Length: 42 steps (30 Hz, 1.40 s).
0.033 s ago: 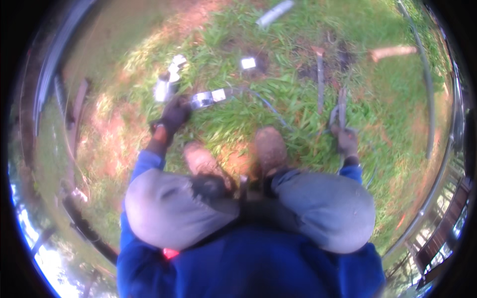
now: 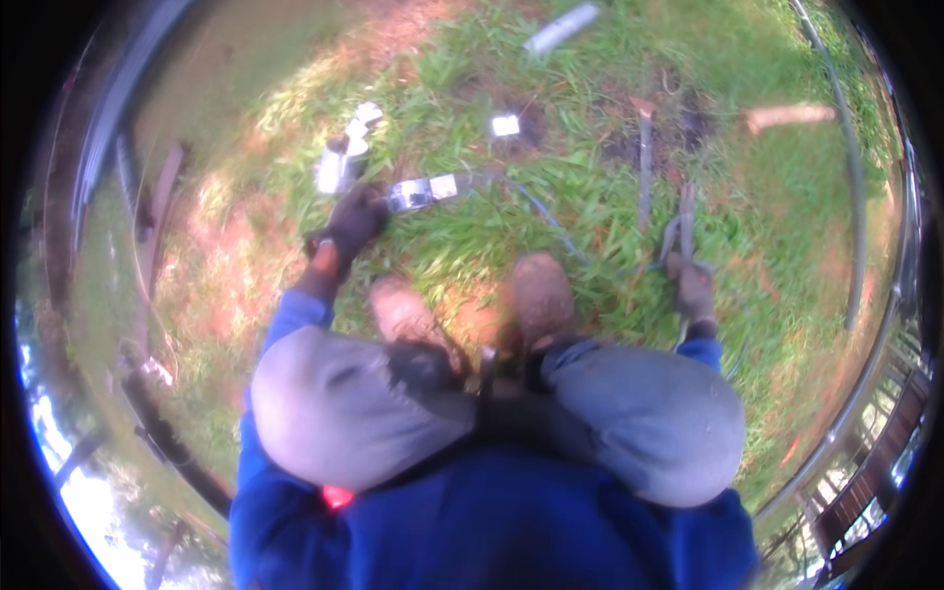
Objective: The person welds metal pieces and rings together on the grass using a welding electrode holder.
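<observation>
My left hand [image 2: 356, 218], in a dark glove, is closed at the near-left end of a short, shiny metal piece [image 2: 411, 195] with a pale block at its far end. The piece lies low over the grass. My right hand [image 2: 694, 289], also gloved, is closed around the near end of a grey tool [image 2: 686, 218] with two long arms pointing away from me. Blur hides the tool's exact kind. Between the hands, a thin blue cable or strip [image 2: 543, 210] runs through the grass toward the tool. My fingers are partly hidden on both hands.
Several white and silver pieces [image 2: 339, 167] lie beyond my left hand, a small white square [image 2: 505, 125] farther ahead. A hammer-like tool with a brown end [image 2: 645, 167], a wooden stick [image 2: 790, 116] and a grey tube [image 2: 560, 29] rest on grass. My boots [image 2: 542, 295] are between the hands.
The whole view has shifted slightly, so the ground things appear a little farther right. Both hands keep about the same place relative to what they hold.
</observation>
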{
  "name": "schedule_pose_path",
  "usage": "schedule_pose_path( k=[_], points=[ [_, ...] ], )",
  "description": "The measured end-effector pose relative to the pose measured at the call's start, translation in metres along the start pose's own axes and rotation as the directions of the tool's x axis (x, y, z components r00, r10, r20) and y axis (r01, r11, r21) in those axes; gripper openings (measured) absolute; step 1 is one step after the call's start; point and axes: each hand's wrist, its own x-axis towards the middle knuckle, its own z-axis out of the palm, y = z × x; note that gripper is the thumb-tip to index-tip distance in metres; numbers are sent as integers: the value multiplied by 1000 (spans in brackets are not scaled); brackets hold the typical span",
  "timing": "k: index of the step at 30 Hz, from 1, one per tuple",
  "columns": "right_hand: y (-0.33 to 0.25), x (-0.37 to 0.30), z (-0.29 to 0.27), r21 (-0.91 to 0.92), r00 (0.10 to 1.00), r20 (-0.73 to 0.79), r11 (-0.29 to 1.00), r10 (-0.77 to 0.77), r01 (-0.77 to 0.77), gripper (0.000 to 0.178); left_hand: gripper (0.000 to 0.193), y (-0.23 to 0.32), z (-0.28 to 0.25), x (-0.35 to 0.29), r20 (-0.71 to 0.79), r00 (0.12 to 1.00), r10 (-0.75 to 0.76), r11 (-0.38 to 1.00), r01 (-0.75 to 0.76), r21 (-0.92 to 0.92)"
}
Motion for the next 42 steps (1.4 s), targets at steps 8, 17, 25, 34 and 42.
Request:
schedule_pose_path(
  k=[8, 17, 25, 34, 42],
  points=[
    [-25, -76, 8, 511, 990, -39, 849, -137, 137, 38, 16, 59, 1, -34, -80, 992, -95, 987, 83, -136],
    [-107, -136, 34, 613, 836, 248, 747, -490, 256, 48, 11, 14, 11, -27, -250, 958, 137, 989, -147, -18],
    [-109, -140, 83, 86, 626, 142, 639, -767, 764, 56, 23, -17, 14, -13, -310, 949, 61, 997, -44, 62],
    [-62, -133, 119, 13, 645, 221, 664, -731, 748, 78, 12, 31, 18, -21, -270, 926, -262, 965, 259, -49],
    [-67, -129, 128, -94, 547, 169, 539, -820, 837, 81, 12, -13, -4, -10, -97, 982, -163, 981, 172, 91]
  ],
)
